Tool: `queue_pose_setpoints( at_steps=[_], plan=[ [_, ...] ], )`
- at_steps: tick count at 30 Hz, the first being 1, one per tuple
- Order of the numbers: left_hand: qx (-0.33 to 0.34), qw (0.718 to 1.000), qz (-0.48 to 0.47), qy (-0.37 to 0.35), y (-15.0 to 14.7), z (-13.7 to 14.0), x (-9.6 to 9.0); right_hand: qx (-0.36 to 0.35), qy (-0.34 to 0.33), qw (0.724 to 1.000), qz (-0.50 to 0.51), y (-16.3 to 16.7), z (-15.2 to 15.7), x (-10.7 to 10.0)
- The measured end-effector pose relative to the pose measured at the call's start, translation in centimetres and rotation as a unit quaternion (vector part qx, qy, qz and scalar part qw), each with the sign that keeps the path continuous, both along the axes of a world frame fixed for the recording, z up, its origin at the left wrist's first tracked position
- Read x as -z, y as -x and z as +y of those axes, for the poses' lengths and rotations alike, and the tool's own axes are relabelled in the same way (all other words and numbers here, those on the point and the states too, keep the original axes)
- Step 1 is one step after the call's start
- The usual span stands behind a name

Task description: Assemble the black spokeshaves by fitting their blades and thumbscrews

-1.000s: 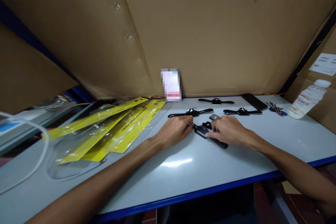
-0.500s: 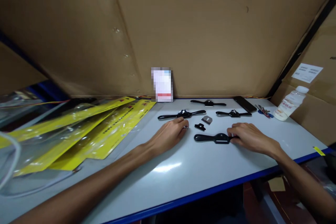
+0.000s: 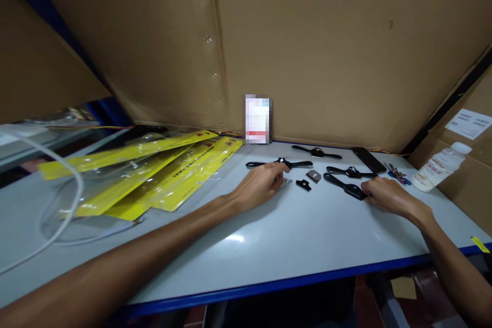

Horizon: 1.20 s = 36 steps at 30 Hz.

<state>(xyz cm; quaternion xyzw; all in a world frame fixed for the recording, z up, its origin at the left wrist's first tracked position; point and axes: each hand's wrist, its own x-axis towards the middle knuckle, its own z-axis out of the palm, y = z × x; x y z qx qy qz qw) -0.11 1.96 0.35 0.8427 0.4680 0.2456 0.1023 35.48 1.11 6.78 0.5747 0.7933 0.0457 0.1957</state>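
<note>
My right hand point(image 3: 388, 196) is closed round one handle of a black spokeshave body point(image 3: 352, 190), whose other handle points up and to the left. My left hand point(image 3: 263, 184) has its fingers bent together near the table, with a small shiny metal piece point(image 3: 287, 182) at the fingertips, too small to identify. Just right of it lie a black cap plate point(image 3: 303, 184) and a grey slotted blade point(image 3: 314, 176). Behind my left hand rests a spokeshave point(image 3: 302, 164), partly covered by the fingers. Other spokeshaves lie at the back point(image 3: 316, 152) and behind the held body point(image 3: 351, 171).
Yellow printed cards in clear plastic point(image 3: 180, 184) spread over the left side, near a white cable point(image 3: 79, 189). A black phone point(image 3: 369, 160), keys point(image 3: 397, 173) and a tilted bottle point(image 3: 440, 166) are at the right. A blurred upright screen point(image 3: 257, 119) leans on the cardboard wall point(image 3: 307, 51).
The right hand has swung the spokeshave body from level to slanting, close to the spokeshave behind it. A shiny bit now shows at my left fingertips. The view has shifted left.
</note>
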Motion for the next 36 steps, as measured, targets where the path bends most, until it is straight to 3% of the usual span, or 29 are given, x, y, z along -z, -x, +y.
queue_pose_setpoints(
  at_steps=[4,8,11,16,18,21,25,27,31,36],
  plan=[
    [-0.027,0.999,0.031,-0.034,0.2,0.1,-0.2,-0.015,0.001,1.0,-0.015,-0.1,0.3,0.2],
    [-0.021,0.994,0.085,-0.063,0.1,0.3,0.0,0.017,0.001,1.0,-0.005,-0.2,0.3,0.3],
    [-0.073,0.984,0.142,-0.082,0.4,0.9,0.4,0.037,-0.013,0.999,-0.034,-0.1,0.4,0.2],
    [-0.131,0.966,0.217,-0.042,1.5,2.1,0.3,0.058,-0.019,0.994,-0.087,1.5,0.4,-0.7],
    [-0.126,0.967,0.219,-0.032,1.8,2.4,0.2,0.034,-0.035,0.995,-0.086,3.4,0.0,-1.2],
    [-0.116,0.968,0.222,-0.024,1.9,2.6,0.1,-0.061,-0.087,0.994,-0.023,7.6,-1.0,-1.5],
    [-0.111,0.968,0.226,-0.01,1.9,2.4,0.3,-0.211,-0.094,0.971,0.054,13.1,-1.6,0.2],
    [-0.114,0.968,0.224,-0.002,1.8,2.2,0.4,-0.241,-0.098,0.96,0.103,14.4,-1.5,1.8],
    [-0.13,0.967,0.217,0.015,1.6,1.8,0.3,-0.213,-0.027,0.959,0.185,14.2,-1.4,4.8],
    [-0.174,0.961,0.21,0.039,0.9,1.6,0.0,-0.169,0.056,0.953,0.246,13.1,-0.9,5.8]
  ],
)
